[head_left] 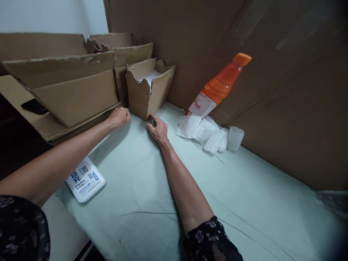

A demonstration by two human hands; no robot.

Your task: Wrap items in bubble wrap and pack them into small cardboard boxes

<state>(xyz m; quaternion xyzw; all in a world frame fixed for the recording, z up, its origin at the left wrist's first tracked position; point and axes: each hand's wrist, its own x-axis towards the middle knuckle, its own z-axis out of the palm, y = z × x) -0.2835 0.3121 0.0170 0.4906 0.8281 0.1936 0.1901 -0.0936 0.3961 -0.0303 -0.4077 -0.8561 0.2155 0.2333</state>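
Right hand (159,129) closed around a small dark object (152,121), mostly hidden by the fingers, at the near bottom corner of the small box (160,95); left hand (121,116) curled into a fist nearby, nothing seen in it, though its inside is out of sight; contact between right hand and box cannot be told.

Risks, as judged: a forward push of the knuckles might shove the box or catch its torn rim; a loose hold could drop the dark object; dragging the green cloth (130,181) could unsettle the orange bottle (217,87), tilted in view behind bubble wrap (202,131); left forearm (78,148) passes over the white packet (85,181), so a low sweep might knock it.
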